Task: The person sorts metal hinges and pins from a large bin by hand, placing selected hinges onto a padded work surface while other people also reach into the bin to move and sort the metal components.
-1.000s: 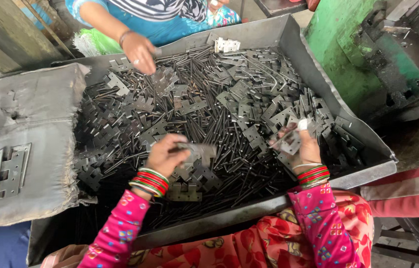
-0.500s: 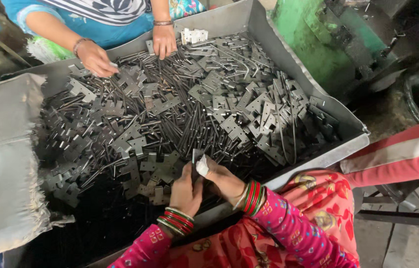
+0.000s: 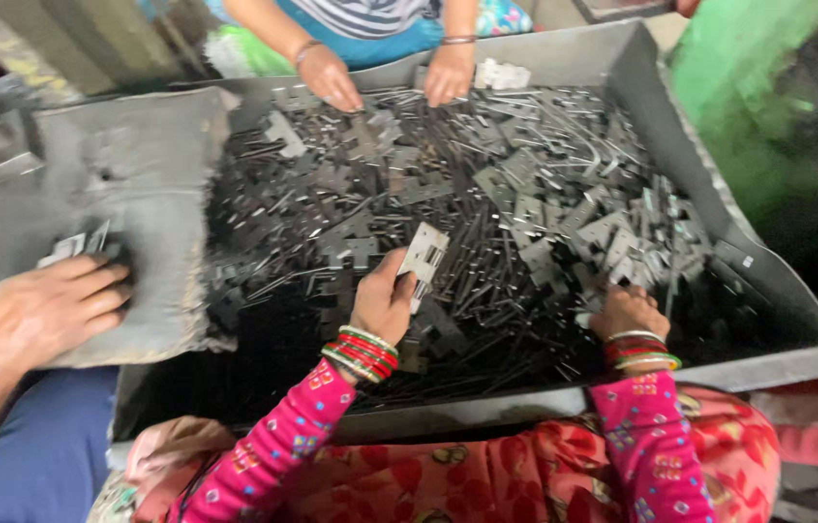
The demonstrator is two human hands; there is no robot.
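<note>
My left hand (image 3: 382, 302), in a pink sleeve with red and green bangles, holds up a flat grey metal hinge plate (image 3: 424, 254) above the pile. My right hand (image 3: 628, 312) rests palm down on the heap of metal plates and pins (image 3: 525, 194) at the right. Its fingertips are buried among the pieces, so what it grips is hidden. The heap fills a large grey metal tray (image 3: 767, 363).
Across the tray a person's two hands (image 3: 332, 77) (image 3: 448, 73) sort pieces at the far edge. At the left another person's hand (image 3: 36, 312) lies on a grey cloth (image 3: 128, 184) beside a few plates (image 3: 75, 247). A green machine (image 3: 767, 87) stands at the right.
My hands, together at the tray's near edge half a second ago, have parted. The left one lifted a plate over the pile and the right one went to the heap at the right.
</note>
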